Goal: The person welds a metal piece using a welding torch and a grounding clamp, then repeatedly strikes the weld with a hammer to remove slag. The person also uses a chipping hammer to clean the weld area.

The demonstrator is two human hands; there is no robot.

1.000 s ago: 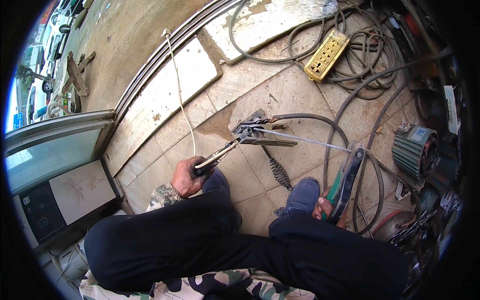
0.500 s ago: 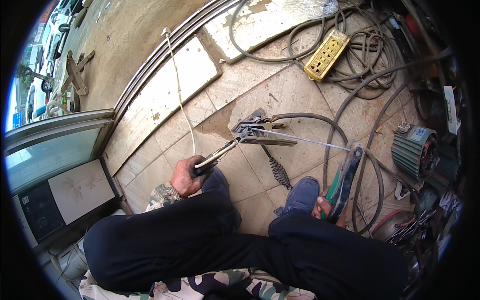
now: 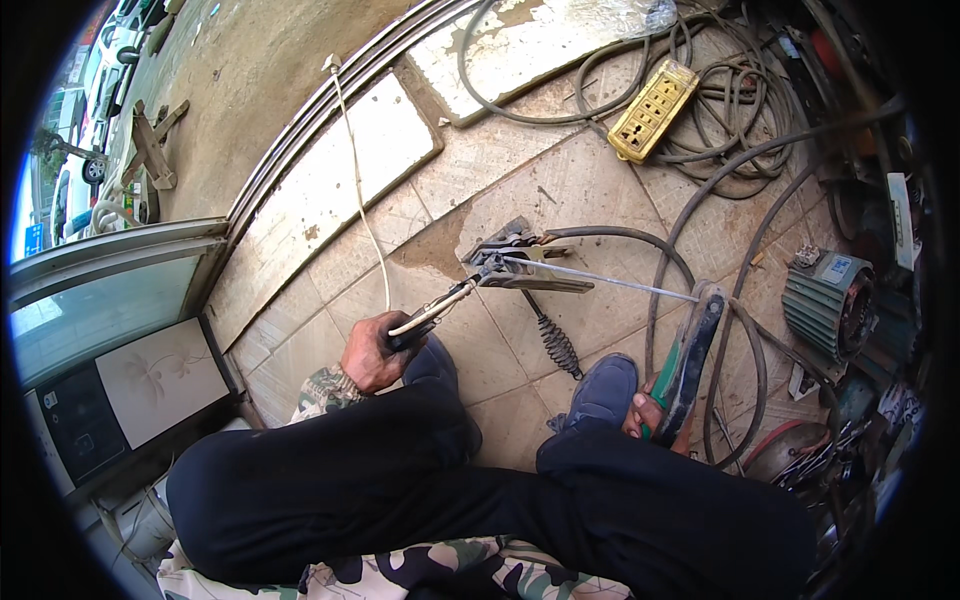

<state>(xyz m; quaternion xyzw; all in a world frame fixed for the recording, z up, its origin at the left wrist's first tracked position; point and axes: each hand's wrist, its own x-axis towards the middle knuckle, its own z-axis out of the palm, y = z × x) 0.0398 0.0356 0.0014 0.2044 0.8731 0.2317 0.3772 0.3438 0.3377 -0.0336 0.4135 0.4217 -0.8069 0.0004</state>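
My left hand (image 3: 372,352) is wrapped round the dark handle of a tool (image 3: 432,312). A cream strip or cord runs along that tool, and its far end meets a small metal assembly (image 3: 500,254) on the floor. Low on the right, my right hand (image 3: 648,412) grips a green and black welding electrode holder (image 3: 688,365), its fingers partly hidden by the holder and my knee. A thin grey welding rod (image 3: 600,277) reaches from the holder's jaws to the assembly. A coil-spring handle (image 3: 558,343) sticks out from under the assembly toward my right shoe.
A yellow power strip (image 3: 654,110) lies by coiled dark cables (image 3: 735,130) at the back right. A finned green motor (image 3: 828,300) and cluttered metal parts line the right side. A white cord (image 3: 358,185) crosses pale slabs (image 3: 330,180). A glass door (image 3: 110,310) stands at left.
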